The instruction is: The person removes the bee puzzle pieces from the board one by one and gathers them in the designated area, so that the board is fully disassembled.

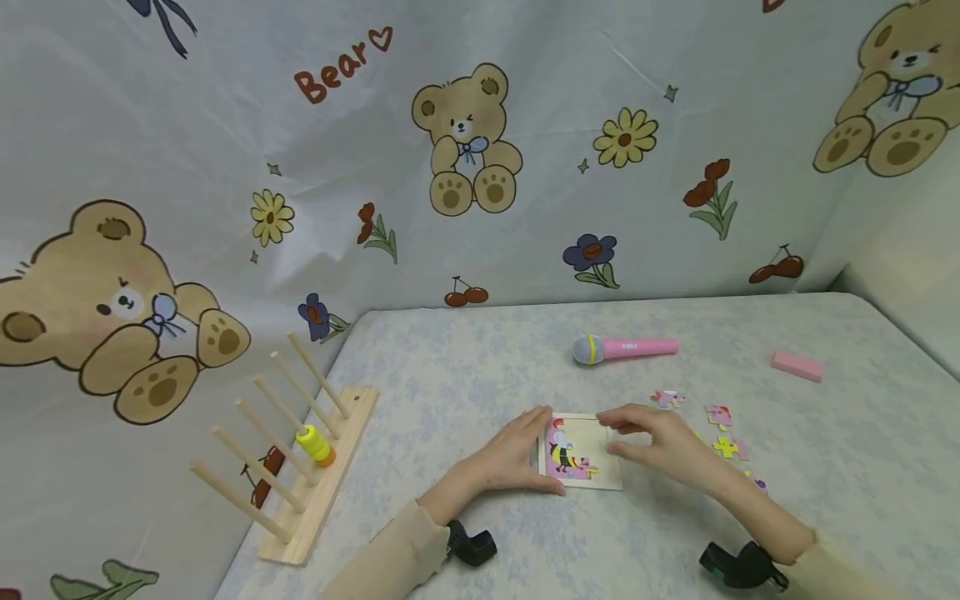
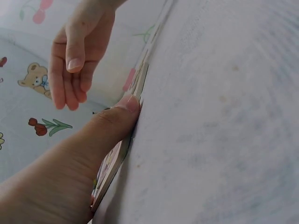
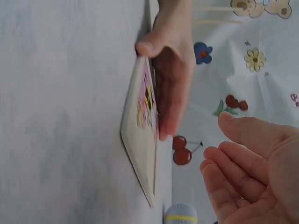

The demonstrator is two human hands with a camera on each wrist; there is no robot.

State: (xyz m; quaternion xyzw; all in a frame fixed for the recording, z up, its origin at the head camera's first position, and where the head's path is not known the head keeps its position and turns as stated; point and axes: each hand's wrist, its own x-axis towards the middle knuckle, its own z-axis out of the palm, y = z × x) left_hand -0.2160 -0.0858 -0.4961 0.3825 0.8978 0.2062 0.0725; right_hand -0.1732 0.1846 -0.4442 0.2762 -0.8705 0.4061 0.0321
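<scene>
A shallow wooden puzzle board (image 1: 609,471) lies on the table, its left part filled with pieces showing a bee (image 1: 562,457) on pink. The right part of the board is bare wood. My left hand (image 1: 510,457) holds the board by its left side, thumb at the near edge and fingers at the far edge. In the left wrist view the thumb (image 2: 132,103) presses against the board's rim. Over the board's right edge hovers my right hand (image 1: 663,437), fingers loosely bent, with nothing between them in the right wrist view.
Several loose puzzle pieces (image 1: 726,447) lie right of the board, some partly behind my right forearm. A pink toy microphone (image 1: 637,348) and a pink block (image 1: 797,365) are farther back. A wooden peg stand (image 1: 352,414) with yellow and orange rings (image 1: 312,442) stands at left.
</scene>
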